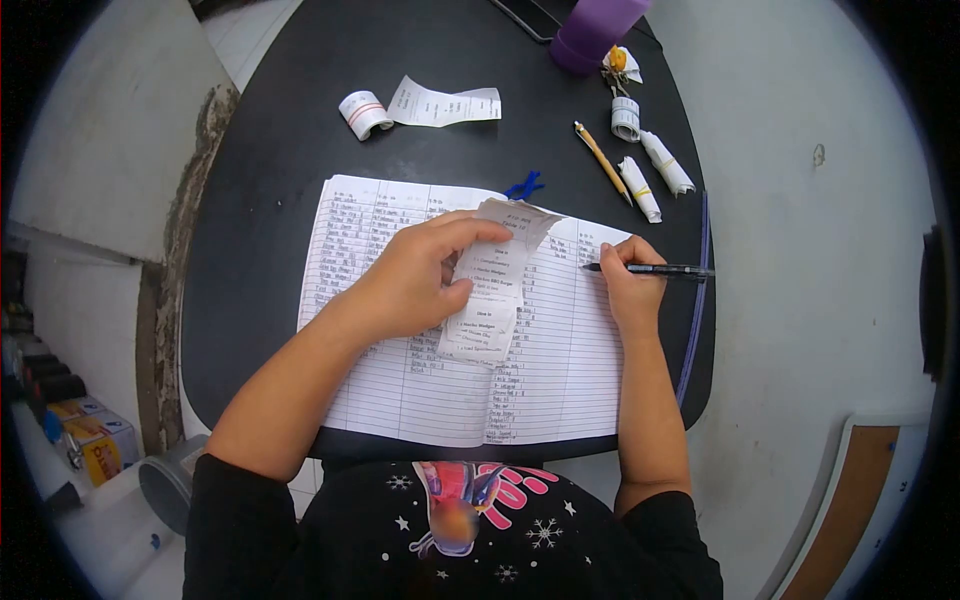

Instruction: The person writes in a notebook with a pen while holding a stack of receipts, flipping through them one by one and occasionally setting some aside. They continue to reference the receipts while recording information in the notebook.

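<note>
An open ruled notebook (pixel 400 400) lies on the black table, with columns of handwriting on both pages. My left hand (pixel 420 275) rests over the middle of it, fingers closed on a small stack of printed receipts (pixel 490 290) near the spine. The top receipt curls up at its far end. My right hand (pixel 633 290) grips a black pen (pixel 665 270), whose tip is at the upper part of the right page, by a column with a few written lines. A blue cord (pixel 524 186) pokes out at the notebook's far edge.
Two curled receipts, one rolled (pixel 365 115) and one long strip (pixel 445 105), lie at the far left. At the right are a tan pen (pixel 602 163), rolled papers (pixel 640 188) and a purple container (pixel 597 35). A grey bin (pixel 172 490) stands left of the table.
</note>
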`<state>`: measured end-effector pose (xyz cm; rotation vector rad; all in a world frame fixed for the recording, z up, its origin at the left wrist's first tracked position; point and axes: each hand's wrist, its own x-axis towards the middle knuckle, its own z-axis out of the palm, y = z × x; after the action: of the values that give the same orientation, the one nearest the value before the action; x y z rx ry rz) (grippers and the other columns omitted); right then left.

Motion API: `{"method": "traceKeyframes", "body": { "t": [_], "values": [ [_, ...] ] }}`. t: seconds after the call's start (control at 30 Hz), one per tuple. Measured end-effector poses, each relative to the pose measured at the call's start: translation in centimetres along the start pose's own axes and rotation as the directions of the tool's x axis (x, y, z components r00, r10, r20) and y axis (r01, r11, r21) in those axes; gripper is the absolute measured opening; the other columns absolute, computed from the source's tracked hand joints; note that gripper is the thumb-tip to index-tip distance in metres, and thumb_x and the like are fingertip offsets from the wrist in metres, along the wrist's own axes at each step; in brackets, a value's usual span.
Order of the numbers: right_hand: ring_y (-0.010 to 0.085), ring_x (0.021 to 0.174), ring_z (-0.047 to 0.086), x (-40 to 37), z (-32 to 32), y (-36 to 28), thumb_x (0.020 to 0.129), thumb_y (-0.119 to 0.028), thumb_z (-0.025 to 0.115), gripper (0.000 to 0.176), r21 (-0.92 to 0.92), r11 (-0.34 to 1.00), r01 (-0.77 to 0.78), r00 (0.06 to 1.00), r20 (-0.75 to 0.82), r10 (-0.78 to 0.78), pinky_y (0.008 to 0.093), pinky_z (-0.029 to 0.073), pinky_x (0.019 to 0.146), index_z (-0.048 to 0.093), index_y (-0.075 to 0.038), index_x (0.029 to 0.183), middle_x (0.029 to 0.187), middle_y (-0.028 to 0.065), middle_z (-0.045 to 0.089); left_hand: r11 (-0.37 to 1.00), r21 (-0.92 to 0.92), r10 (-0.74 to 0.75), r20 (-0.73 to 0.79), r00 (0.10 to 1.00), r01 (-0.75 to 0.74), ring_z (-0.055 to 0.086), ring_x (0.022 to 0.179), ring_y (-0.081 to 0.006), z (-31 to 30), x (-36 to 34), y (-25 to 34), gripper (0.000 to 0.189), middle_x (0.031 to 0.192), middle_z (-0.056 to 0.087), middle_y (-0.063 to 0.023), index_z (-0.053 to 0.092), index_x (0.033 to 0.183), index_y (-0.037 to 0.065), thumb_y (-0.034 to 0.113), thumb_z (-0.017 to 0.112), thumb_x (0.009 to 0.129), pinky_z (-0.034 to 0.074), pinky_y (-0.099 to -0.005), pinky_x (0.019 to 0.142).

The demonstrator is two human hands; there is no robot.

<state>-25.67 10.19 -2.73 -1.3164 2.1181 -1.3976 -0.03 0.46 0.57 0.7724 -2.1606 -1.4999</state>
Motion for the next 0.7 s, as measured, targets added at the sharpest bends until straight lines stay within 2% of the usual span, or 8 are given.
{"method": "traceKeyframes", "body": {
  "t": [0.43,0.7],
  "values": [
    [0.0044,0.052,0.04,-0.06,-0.27,-0.35,0.078,-0.005,0.066,0.027,0.006,0.999,-0.032,0.999,-0.016,0.032,0.0243,0.032,0.049,0.048,-0.004,0.058,0.053,-0.0026,0.046,1.0,-0.013,-0.022,0.011,1.0,0.023,0.062,0.103,-0.0211,0.06,0.01,0.03,0.051,0.123,0.056,-0.0124,0.059,0.121,0.008,-0.009,0.058,0.073,0.053,-0.0302,0.087],
    [0.0063,0.054,0.043,0.05,-0.29,0.04,0.077,-0.005,0.066,0.026,0.02,1.0,-0.012,1.0,0.009,0.012,0.0258,0.034,0.051,0.049,-0.004,0.058,0.055,-0.0005,0.048,0.999,-0.015,-0.038,0.001,0.999,0.038,0.062,0.102,-0.019,0.17,-0.07,0.06,0.052,0.123,0.056,-0.0119,0.059,0.12,0.007,-0.01,0.057,0.071,0.054,-0.0278,0.083]
  ]
}}
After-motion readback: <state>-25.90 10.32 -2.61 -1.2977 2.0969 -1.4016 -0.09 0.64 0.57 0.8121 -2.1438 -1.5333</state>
